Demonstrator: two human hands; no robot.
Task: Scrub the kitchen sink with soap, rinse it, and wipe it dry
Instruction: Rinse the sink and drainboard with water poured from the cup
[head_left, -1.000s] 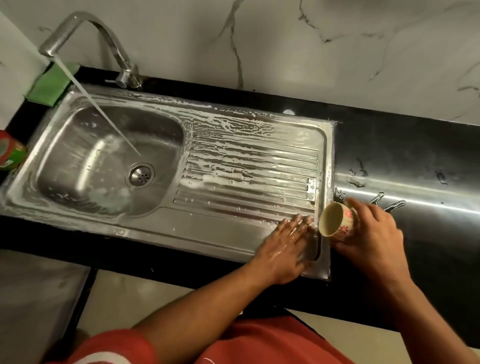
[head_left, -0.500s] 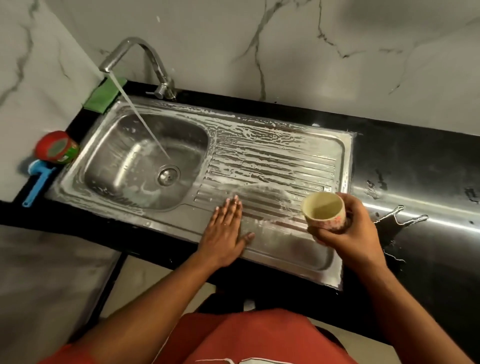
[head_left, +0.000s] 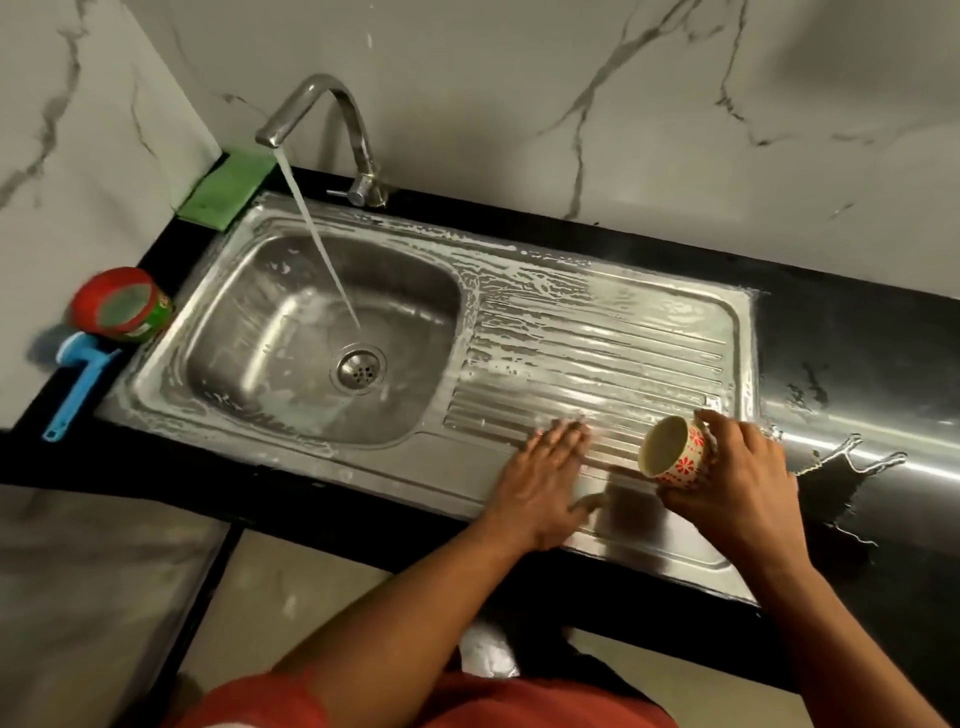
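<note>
Over a soapy sink (head_left: 291, 441), 2 hands work on the drainboard (head_left: 597, 343).
Rinsing looks underway: suds (head_left: 519, 270) coat the far side while the tap (head_left: 332, 98) runs. Flat, with fingers together, the left hand (head_left: 540, 483) presses the wet drainboard. Just beside it, the right hand (head_left: 748, 483) grips a tilted cup (head_left: 675, 449). Next probably calls for refilling the cup and pouring over the remaining suds.

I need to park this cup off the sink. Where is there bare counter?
The black counter right of the drainboard, up to the wall, is bare though wet. The strip left of the basin is crowded: green cloth, red tin, blue brush.
</note>
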